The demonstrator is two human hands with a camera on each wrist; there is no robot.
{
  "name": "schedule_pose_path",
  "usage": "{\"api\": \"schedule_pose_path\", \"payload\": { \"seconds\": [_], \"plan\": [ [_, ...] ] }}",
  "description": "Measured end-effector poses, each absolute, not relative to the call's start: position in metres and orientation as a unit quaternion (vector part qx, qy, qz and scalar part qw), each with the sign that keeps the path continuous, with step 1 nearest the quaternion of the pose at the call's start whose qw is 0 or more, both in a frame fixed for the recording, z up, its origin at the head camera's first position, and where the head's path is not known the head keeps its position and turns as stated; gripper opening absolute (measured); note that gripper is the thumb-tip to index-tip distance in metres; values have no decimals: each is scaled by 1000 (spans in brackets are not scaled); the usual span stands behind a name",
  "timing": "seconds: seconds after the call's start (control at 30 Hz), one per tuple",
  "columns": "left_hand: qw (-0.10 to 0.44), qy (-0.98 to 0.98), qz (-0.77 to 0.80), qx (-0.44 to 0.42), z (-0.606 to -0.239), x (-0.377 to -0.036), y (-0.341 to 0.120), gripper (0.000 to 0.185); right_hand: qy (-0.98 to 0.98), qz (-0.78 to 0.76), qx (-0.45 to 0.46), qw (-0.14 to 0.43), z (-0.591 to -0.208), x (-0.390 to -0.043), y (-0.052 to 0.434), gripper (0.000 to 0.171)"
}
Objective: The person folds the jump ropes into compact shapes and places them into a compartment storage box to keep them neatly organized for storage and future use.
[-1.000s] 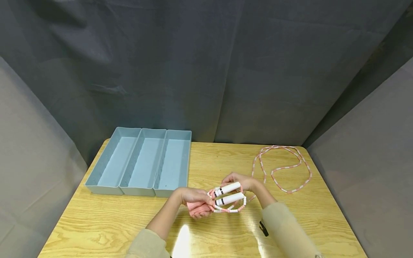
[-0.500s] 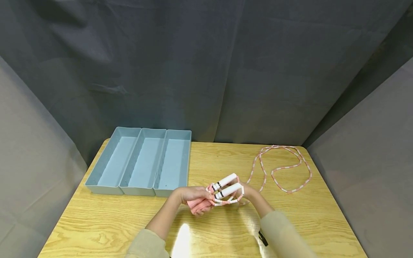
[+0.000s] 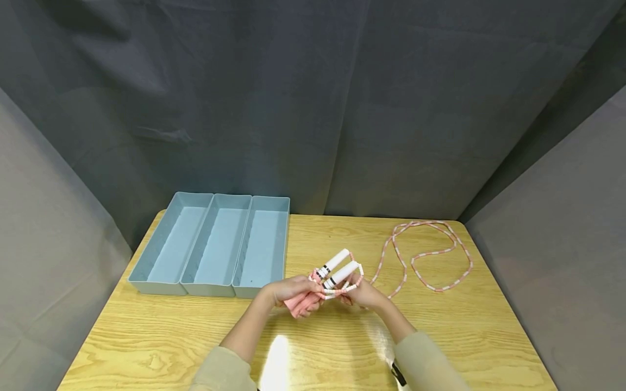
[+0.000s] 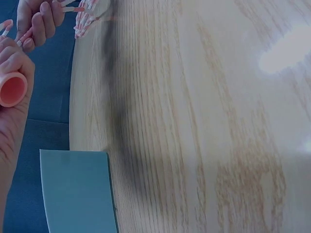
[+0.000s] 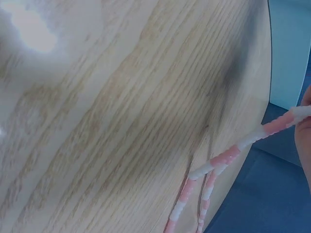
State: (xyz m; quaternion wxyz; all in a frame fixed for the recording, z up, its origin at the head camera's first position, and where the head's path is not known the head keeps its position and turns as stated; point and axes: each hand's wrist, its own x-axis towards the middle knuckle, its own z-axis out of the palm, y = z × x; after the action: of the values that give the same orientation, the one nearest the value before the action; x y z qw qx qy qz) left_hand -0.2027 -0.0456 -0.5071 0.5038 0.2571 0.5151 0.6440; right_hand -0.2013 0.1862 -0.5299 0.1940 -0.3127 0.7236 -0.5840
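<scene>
A jump rope has two handles (image 3: 337, 267), pink at the grip and white at the tip, held side by side. My left hand (image 3: 286, 293) grips the pink ends above the table's middle front. In the left wrist view one round pink handle end (image 4: 12, 90) shows in that hand (image 4: 14, 126). My right hand (image 3: 362, 295) pinches the pink-and-white beaded rope (image 3: 353, 282) looped round the handles. The rest of the rope (image 3: 430, 254) lies in loose loops at the back right. In the right wrist view a rope strand (image 5: 233, 150) runs taut off the table.
Three long light-blue trays (image 3: 215, 244) stand side by side at the table's back left. The wooden table (image 3: 469, 336) is ringed by grey cloth walls. A tray corner (image 4: 77, 194) shows in the left wrist view.
The handles have tilted up and shifted slightly left. My right hand came from behind them round to their near side with the rope, and the loose loops shifted slightly.
</scene>
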Motion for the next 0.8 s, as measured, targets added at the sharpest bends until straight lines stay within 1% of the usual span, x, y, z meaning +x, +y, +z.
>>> {"api": "schedule_pose_path", "payload": {
  "seconds": [0.07, 0.13, 0.2, 0.37, 0.5, 0.7, 0.8],
  "plan": [
    [494, 518, 650, 257, -507, -203, -46, 24, 732, -584, -286, 205, -505, -190, 179, 24],
    [485, 522, 654, 256, -507, -203, -46, 25, 740, -578, -266, 216, -494, -186, 176, 20],
    [478, 525, 657, 253, -507, -203, -46, 27, 752, -565, -257, 222, -494, -185, 177, 21],
    [469, 526, 666, 244, -508, -204, -46, 31, 774, -529, -275, 214, -511, -188, 182, 29],
    [465, 526, 671, 237, -508, -204, -47, 32, 771, -527, -287, 213, -514, -187, 183, 34],
    [452, 526, 689, 212, -509, -205, -47, 29, 753, -545, -304, 207, -509, -184, 179, 25],
    [444, 523, 698, 207, -509, -205, -47, 28, 754, -545, -310, 196, -497, -178, 175, 22]
  ]
}}
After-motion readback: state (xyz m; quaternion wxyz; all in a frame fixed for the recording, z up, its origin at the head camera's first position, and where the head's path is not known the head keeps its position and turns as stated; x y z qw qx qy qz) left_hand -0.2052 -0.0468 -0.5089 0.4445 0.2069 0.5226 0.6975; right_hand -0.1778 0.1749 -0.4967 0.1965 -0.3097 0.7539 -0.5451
